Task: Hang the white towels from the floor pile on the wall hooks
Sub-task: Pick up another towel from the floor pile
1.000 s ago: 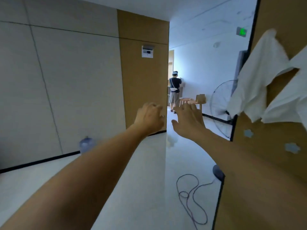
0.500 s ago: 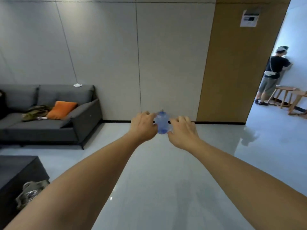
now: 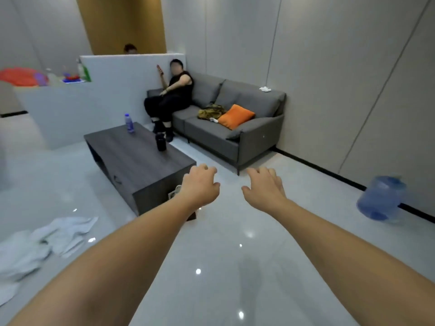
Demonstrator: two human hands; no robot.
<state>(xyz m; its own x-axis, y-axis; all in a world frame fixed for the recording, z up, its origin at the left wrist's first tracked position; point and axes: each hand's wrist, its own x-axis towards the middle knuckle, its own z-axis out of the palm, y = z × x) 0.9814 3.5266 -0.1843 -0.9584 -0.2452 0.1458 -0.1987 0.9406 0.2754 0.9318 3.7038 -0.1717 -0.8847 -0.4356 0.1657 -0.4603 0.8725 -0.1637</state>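
1. Hand state: the left hand (image 3: 200,184) and the right hand (image 3: 263,187) are both extended forward at mid-frame, side by side and apart. The fingers of each hang loosely curled. Neither hand carries anything.

2. Task item location: the pile of white towels (image 3: 40,245) lies crumpled on the floor (image 3: 226,267) at about 8 o'clock from the hands, near the left edge of the view and well apart from both hands. No wall hooks are in view.

3. Surroundings: a dark low bench (image 3: 136,156) stands at 11 o'clock, with a small water bottle (image 3: 129,123) and a dark cup (image 3: 160,142) on top. A grey sofa (image 3: 235,123) with an orange cushion (image 3: 236,116) stands at 12 to 1 o'clock; a seated person (image 3: 171,100) occupies its left end. A large blue water jug (image 3: 381,198) rests on the floor at 3 o'clock, by the wall.

4. Step in hand (judgement): fetching. The hands are empty and the pile is not yet reached.

5. Next move (judgement): turn toward 8 o'clock, lower to the floor, and separate a single towel from the pile. The cloth is limp and overlapped, so pinching one edge is likely to lift one piece cleanly.
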